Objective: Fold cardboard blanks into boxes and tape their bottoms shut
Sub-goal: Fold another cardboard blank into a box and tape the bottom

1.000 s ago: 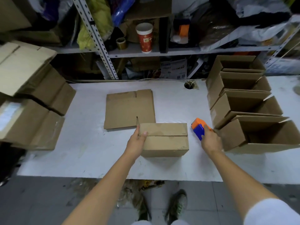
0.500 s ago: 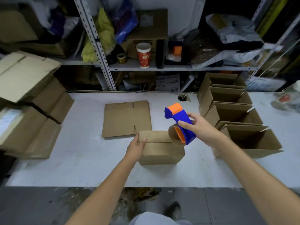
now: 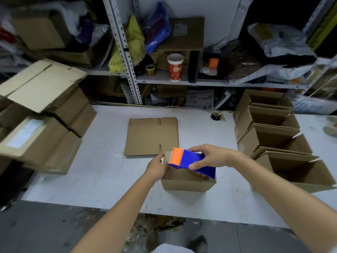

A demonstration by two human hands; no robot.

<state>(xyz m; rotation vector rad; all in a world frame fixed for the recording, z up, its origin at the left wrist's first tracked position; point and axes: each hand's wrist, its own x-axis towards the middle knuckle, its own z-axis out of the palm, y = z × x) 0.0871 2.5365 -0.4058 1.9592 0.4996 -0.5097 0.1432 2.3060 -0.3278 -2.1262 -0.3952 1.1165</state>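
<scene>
Folded box (image 3: 187,179) at tabletop (image 3: 102,172) centre, long axis 9-to-3. Tape dispenser (image 3: 189,161) just above it, gripped by right hand (image 3: 213,156), orange end toward 9. Left hand (image 3: 156,167) closed on box's 9 o'clock edge, nearer.

My right hand (image 3: 214,157) has gone from resting on the tape dispenser (image 3: 191,161) at the table's right, 1 second ago, to lifting it and now laying it low across the folded box (image 3: 187,181), orange end toward the left edge. My left hand (image 3: 156,168) has slid from the box's side up to its top left corner, fingers meeting the dispenser's orange end.
</scene>
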